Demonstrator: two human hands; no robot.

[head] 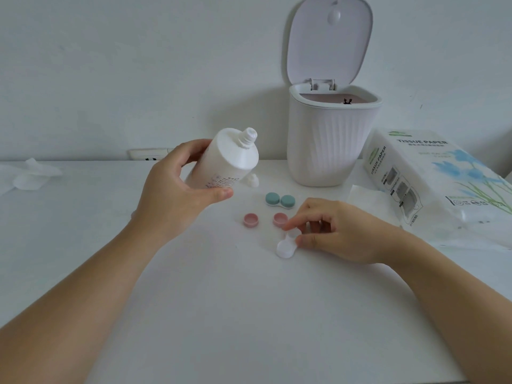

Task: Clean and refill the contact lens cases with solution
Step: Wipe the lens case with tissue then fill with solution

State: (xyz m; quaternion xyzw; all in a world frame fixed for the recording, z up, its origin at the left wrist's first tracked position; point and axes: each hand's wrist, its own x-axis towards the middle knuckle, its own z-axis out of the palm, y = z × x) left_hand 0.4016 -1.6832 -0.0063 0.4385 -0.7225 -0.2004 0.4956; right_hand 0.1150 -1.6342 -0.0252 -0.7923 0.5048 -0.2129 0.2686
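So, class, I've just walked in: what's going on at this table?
A person is part-way through refilling contact lens cases. The left hand holds an uncapped white solution bottle tilted above the table, its cap lying behind it. The right hand steadies an open white lens case on the table. Two pink lids lie off beside it. A teal-lidded case sits closed. No solution is visibly flowing.

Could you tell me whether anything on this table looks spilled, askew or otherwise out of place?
No spill shows. The solution bottle in the left hand is tilted and uncapped; its small cap lies behind it. Two pink lids lie loose beside the open white case in the right hand's grip.
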